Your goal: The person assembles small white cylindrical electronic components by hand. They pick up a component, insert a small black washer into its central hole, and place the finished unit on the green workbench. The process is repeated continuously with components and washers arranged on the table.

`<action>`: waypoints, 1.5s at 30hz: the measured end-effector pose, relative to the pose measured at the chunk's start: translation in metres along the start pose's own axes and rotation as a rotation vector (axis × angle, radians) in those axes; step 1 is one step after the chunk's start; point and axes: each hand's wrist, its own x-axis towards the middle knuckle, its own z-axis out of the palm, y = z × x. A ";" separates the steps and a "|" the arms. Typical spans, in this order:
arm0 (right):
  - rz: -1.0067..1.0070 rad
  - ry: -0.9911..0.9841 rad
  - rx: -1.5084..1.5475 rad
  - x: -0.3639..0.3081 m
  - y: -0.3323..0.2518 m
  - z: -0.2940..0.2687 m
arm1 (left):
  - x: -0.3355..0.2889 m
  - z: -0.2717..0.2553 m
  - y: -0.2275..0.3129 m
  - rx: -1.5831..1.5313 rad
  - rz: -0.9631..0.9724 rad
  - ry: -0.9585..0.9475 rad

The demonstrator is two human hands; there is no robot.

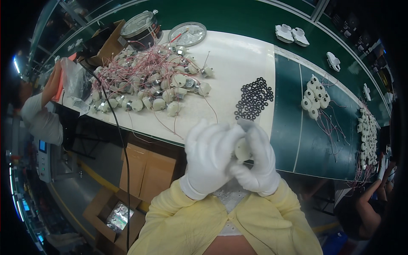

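Both my hands, in white gloves, meet in front of my chest at the table's near edge. A small motor with a cream round cap (242,150) sits between them, and most of its body is hidden by the gloves. My right hand (262,159) is closed around its right side, thumb below and fingers above. From the left, my left hand (208,155) closes on it with curled fingers; its fingertips are partly hidden. Just beyond the hands lies a patch of small black rings (255,98) on the white tabletop (227,63).
A tangled heap of motors with pink wires (148,80) covers the table's left. Behind it stand a round tub (140,27) and a shallow round tray (187,35). Motors with black rings (315,95) lie on the green surface at right. Other people work at both sides. Cardboard boxes (146,170) stand below.
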 end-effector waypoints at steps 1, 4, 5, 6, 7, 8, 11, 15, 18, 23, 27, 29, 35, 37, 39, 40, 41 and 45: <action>0.090 0.032 0.111 -0.001 -0.002 0.003 | 0.005 0.000 0.005 0.009 -0.013 -0.005; 0.425 0.124 0.584 -0.005 -0.005 0.003 | 0.018 -0.013 0.006 -0.057 -0.025 -0.170; 0.518 0.156 0.746 -0.004 -0.004 0.000 | 0.017 -0.009 0.004 -0.154 -0.019 -0.172; 0.609 0.205 0.902 -0.002 -0.003 -0.003 | 0.016 -0.008 0.006 -0.154 0.043 -0.149; 0.678 0.214 1.057 -0.002 0.005 -0.012 | 0.016 -0.007 0.009 -0.154 0.106 -0.125; 0.748 0.231 1.203 -0.003 0.012 -0.022 | 0.017 -0.005 0.011 -0.163 0.175 -0.102; 0.593 0.180 1.709 -0.014 0.031 -0.038 | 0.017 -0.002 0.008 -0.251 0.200 -0.207; 0.500 0.406 1.918 -0.015 0.028 -0.078 | 0.012 0.002 -0.014 0.042 0.035 -0.137; 0.576 0.384 1.611 -0.034 0.026 -0.110 | 0.010 0.007 -0.036 0.286 -0.098 -0.090; 1.004 -0.070 0.667 -0.027 0.012 -0.138 | 0.004 0.009 -0.065 0.195 -0.133 -0.102; 0.799 -0.484 -0.068 -0.008 0.017 -0.141 | 0.008 0.008 -0.060 -0.022 -0.220 -0.226; 0.597 -0.630 -0.247 0.001 0.024 -0.137 | 0.004 0.014 -0.054 0.071 -0.220 -0.170; 0.320 -0.714 -0.427 0.021 0.052 -0.108 | -0.001 0.028 -0.037 0.192 -0.237 -0.048; 0.328 -0.717 -0.434 0.025 0.048 -0.106 | -0.005 0.030 -0.037 0.171 -0.234 0.018; 0.340 -0.734 -0.452 0.031 0.043 -0.105 | -0.008 0.029 -0.038 0.153 -0.264 0.003; 0.349 -0.742 -0.472 0.033 0.038 -0.107 | -0.007 0.029 -0.040 0.151 -0.247 -0.015; 0.359 -0.750 -0.494 0.034 0.036 -0.110 | -0.006 0.028 -0.041 0.145 -0.231 -0.033; 0.584 -0.729 -0.399 0.026 0.046 -0.105 | -0.006 0.029 -0.045 0.091 -0.212 -0.060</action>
